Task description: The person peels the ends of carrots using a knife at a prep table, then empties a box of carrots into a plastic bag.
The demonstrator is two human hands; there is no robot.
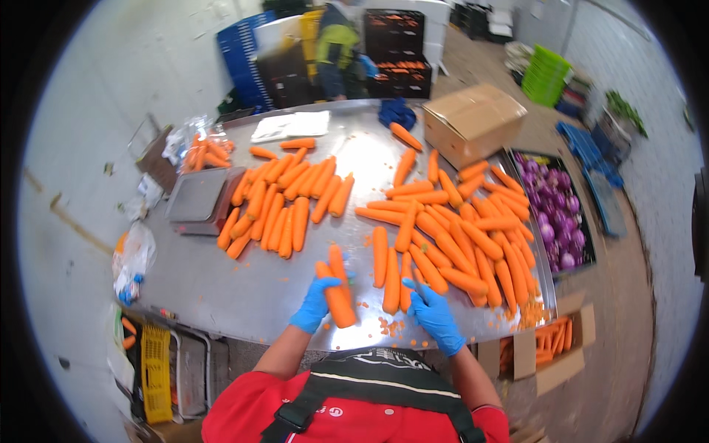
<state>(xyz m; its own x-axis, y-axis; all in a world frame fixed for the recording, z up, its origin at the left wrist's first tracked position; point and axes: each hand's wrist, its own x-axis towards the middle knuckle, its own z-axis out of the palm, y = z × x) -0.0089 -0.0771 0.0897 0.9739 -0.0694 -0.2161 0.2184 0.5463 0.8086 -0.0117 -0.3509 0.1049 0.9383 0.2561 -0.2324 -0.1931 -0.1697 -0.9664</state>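
Note:
My left hand, in a blue glove, is closed around carrots, at least two of them side by side, over the steel table. In my blue-gloved right hand is a knife, its blade pointing away from me beside the near edge of a large pile of carrots. A second group of carrots lies on the left half of the table, next to a scale. Small cut carrot pieces are scattered between my hands.
A cardboard box and a blue cloth stand along the far edge. Bagged carrots lie behind the scale. A crate of purple onions and an open carton of carrots are at the right. Across the table is a person.

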